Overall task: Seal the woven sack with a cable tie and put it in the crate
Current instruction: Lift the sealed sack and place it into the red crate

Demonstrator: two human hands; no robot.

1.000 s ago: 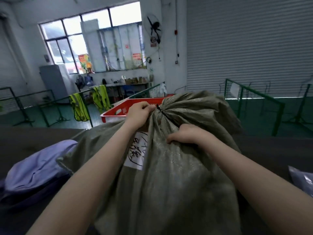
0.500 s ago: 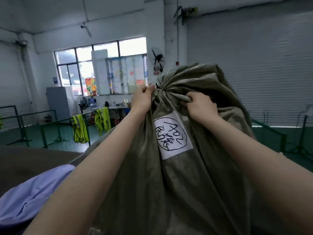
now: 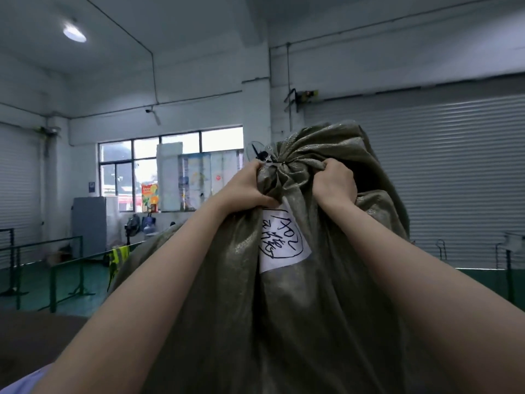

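Note:
The olive-green woven sack (image 3: 284, 322) hangs upright in front of me and fills the lower middle of the view. A white label (image 3: 281, 240) with handwritten marks is stuck below its gathered neck. A black cable tie (image 3: 265, 157) cinches the neck, its tail poking up to the left. My left hand (image 3: 250, 186) grips the bunched fabric left of the neck. My right hand (image 3: 335, 183) grips it on the right. The crate is hidden from view.
A dark table surface (image 3: 34, 336) lies at lower left, with a pale purple bag corner (image 3: 25, 383) at the bottom edge. Green metal railings (image 3: 65, 268) and a hi-vis vest (image 3: 118, 260) stand behind. A roller shutter (image 3: 454, 180) closes the right wall.
Both hands have lifted the sack by its neck from lying on the table to hanging upright. The view tilted up, and the red crate dropped out of sight behind the sack.

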